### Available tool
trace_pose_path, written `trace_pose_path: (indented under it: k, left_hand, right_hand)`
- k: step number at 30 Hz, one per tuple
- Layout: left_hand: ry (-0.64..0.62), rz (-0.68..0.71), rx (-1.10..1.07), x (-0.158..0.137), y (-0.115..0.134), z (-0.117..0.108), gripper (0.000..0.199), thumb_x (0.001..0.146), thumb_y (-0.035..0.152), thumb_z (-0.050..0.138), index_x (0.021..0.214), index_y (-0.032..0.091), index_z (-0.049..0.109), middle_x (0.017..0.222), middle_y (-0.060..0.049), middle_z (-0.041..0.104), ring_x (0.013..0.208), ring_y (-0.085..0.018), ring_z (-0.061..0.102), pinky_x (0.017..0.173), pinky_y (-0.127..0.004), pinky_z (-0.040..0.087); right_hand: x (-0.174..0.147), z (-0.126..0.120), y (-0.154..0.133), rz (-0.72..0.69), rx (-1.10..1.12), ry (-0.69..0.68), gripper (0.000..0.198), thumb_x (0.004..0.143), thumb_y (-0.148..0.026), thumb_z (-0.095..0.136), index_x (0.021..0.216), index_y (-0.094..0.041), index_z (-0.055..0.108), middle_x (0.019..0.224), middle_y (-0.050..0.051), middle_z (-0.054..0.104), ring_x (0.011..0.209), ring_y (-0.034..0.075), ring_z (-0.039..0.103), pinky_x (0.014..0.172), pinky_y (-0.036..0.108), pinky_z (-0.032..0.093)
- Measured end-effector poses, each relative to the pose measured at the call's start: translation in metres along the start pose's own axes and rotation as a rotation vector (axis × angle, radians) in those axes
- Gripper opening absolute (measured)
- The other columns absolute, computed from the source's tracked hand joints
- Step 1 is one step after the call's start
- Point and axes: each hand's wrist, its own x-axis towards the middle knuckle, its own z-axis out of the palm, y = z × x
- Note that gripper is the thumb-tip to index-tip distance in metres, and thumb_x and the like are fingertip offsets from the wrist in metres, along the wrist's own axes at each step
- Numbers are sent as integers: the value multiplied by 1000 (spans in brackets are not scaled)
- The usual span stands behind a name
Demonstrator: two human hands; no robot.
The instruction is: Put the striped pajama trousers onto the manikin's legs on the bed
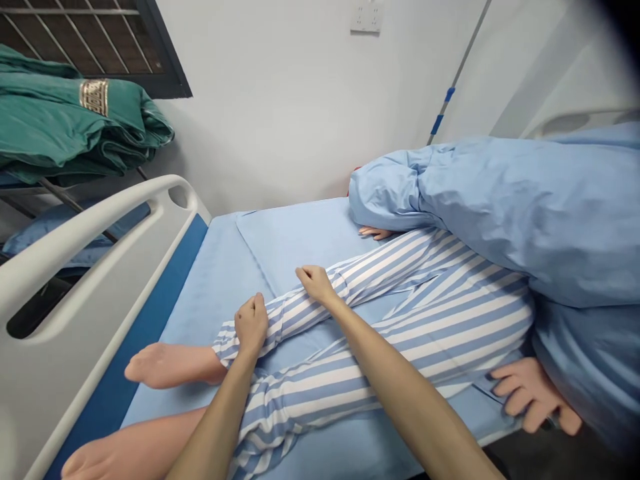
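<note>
One pair blue-and-white striped cloth trousers [430, 333], two smooth pink manikin legs [207, 365] inside, under left hand [251, 323] and right hand [315, 283], both fisted at far leg, can't tell if cloth pinched; two bare feet [157, 365], then one white-and-blue plastic footboard [135, 275] leftward of left hand; light-blue sheeted bed [295, 230] below

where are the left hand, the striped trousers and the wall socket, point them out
left hand [251, 325]: head view, on the back of the closed hand
striped trousers [425, 335]: head view, on the thigh of the nearer leg
wall socket [367, 17]: head view, middle of its plate
</note>
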Motion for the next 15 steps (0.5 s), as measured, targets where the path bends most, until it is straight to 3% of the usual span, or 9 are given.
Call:
trace_pose_path:
  k: [4, 8, 11, 15]
  left_hand:
    - [111, 97, -154, 12, 44, 5, 37, 77, 36, 35, 46, 19, 25, 43, 5, 24, 47, -9, 27, 49, -24, 22]
    - [82, 119, -304, 11, 87, 36, 36, 78, 37, 34, 46, 19, 33, 44, 4, 32, 48, -9, 33, 50, -23, 25]
    - [58, 24, -246, 2, 89, 64, 36, 79, 36, 29, 48, 19, 38, 47, 2, 41, 49, -10, 36, 52, -24, 25]
    - [18, 60, -170, -5, 74, 80, 38, 82, 38, 24, 57, 20, 46, 58, -1, 52, 55, -12, 42, 54, -24, 26]
  right_hand:
    - [6, -6, 16, 113, 137, 46, 37, 76, -40, 37, 46, -18, 31, 45, -5, 25, 46, 7, 28, 46, 21, 23]
    - [11, -7, 17, 161, 266, 66, 38, 77, -41, 34, 46, -18, 35, 42, -5, 32, 44, 8, 32, 46, 21, 27]
    - [8, -5, 14, 160, 214, 67, 36, 77, -38, 34, 47, -18, 37, 42, -5, 34, 45, 8, 34, 47, 21, 28]
    - [6, -11, 8, 58, -13, -33, 35, 75, -34, 36, 46, -17, 38, 44, -5, 32, 47, 8, 32, 46, 21, 24]
